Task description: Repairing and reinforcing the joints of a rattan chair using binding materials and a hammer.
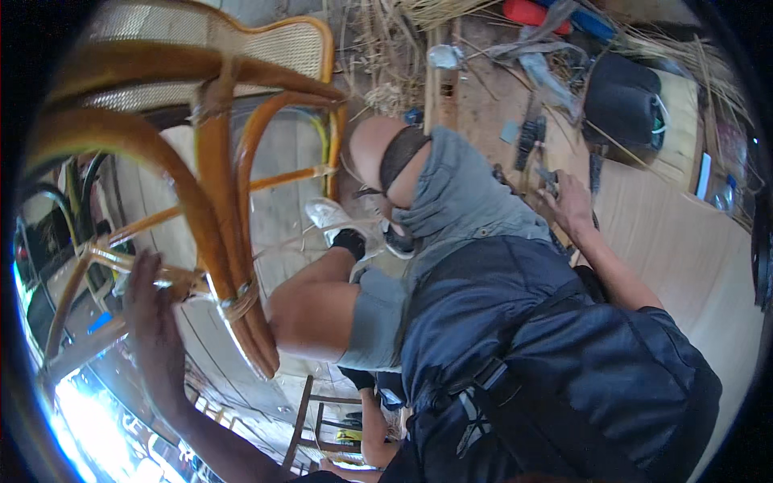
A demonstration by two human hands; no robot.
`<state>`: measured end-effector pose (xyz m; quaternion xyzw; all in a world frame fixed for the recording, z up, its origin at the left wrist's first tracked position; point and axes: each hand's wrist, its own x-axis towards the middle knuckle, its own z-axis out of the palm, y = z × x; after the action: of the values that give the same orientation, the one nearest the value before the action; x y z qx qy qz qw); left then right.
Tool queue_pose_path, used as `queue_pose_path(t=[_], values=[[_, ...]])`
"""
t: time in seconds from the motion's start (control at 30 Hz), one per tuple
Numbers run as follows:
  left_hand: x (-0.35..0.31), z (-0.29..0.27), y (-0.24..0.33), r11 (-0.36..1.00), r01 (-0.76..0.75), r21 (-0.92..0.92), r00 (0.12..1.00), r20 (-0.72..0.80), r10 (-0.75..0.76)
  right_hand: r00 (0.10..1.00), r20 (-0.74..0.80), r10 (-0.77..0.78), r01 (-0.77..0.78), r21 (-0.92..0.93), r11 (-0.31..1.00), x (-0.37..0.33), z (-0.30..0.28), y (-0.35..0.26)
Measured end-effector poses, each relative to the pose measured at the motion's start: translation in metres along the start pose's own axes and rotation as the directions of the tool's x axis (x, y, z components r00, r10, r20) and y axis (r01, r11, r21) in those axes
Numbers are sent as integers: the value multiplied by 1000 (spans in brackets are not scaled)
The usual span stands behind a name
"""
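Observation:
A rattan chair frame (217, 185), with varnished brown poles and bindings at the joints, stands tilted at the left against my bent leg. My left hand (157, 322) is at one of its lower poles, fingers stretched out in front of the pole; contact is hard to tell. A pale loose strip (282, 251) runs from the chair past my shoe. To the right, my right hand (572, 205) is over a wooden board, its fingers curled on a small grey metal tool (549, 182) whose kind I cannot make out. Dark tools (527, 143) lie just beyond it.
A woven cane panel (278, 52) belongs to the chair's upper part. Cane scraps (386, 80) and plastic wrapping (539, 68) litter the far floor. A black container (622, 95) stands far right, near a clear bottle (723, 195). Another person's arm (374, 427) shows below, beside a wooden frame (302, 419).

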<state>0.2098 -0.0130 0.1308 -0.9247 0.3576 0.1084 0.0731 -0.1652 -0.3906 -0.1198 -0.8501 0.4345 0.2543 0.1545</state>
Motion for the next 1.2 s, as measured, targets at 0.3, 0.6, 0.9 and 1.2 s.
queue_pose_path(t=[0.3,0.6,0.9,1.2], values=[[-79,1,18,989,-58,-136,989,-144,38,857,-337,-390,481,250,841,62,6,-8],[39,110,221,627,-65,-777,992,16,123,778,-506,-374,521,185,834,110,-2,-17],[36,134,246,573,-9,-820,986,87,141,704,-601,-380,577,170,799,91,12,-7],[50,151,258,582,-80,-809,985,26,172,691,-364,-625,643,-87,761,91,25,-72]])
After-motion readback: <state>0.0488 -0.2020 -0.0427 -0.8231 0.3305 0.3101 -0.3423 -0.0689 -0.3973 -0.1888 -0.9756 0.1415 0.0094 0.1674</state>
